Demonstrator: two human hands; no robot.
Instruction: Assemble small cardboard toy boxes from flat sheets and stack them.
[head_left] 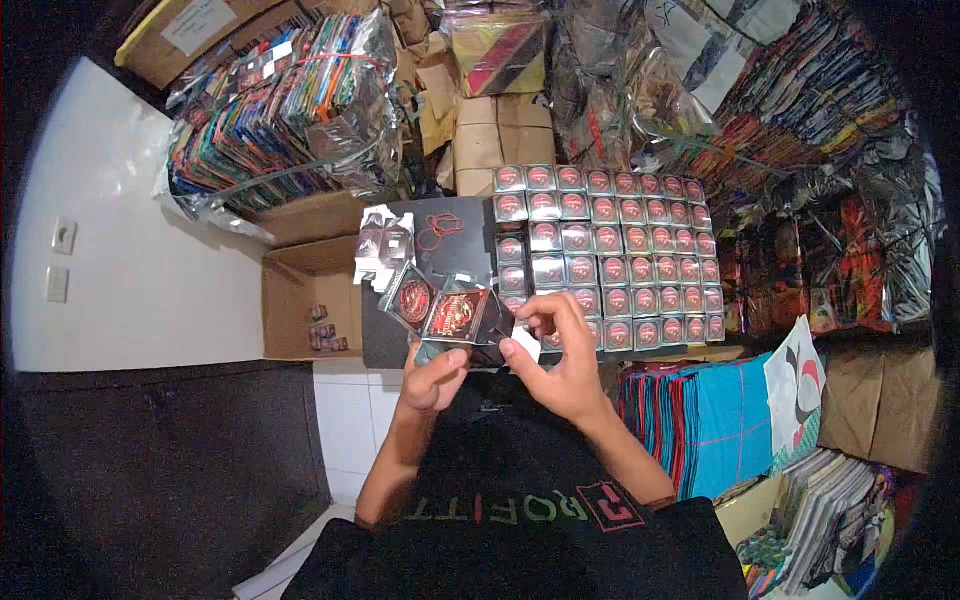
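Note:
A black and red printed carton (458, 315), partly unfolded with its panels angled apart, is held over the near edge of a dark table (465, 262). My left hand (436, 380) grips its lower edge, thumb in front. At the carton's right end my right hand (562, 365) has its thumb and curled fingers closed on the flap, where a white inner piece shows. Just beyond the carton lies a small pile of flat cartons (384, 247) with white edges. Red rubber bands (438, 230) rest on the tabletop. Rows of small finished boxes (608, 240) with round red emblems fill the table's right side.
An open cardboard box (310, 255) at the left contains several small boxes (325, 337). Bundled plastic-wrapped packs (290, 100) are stacked at the far side. Blue folded cloth-like stacks (715, 420) stand at the right. A white wall (150, 230) borders the left.

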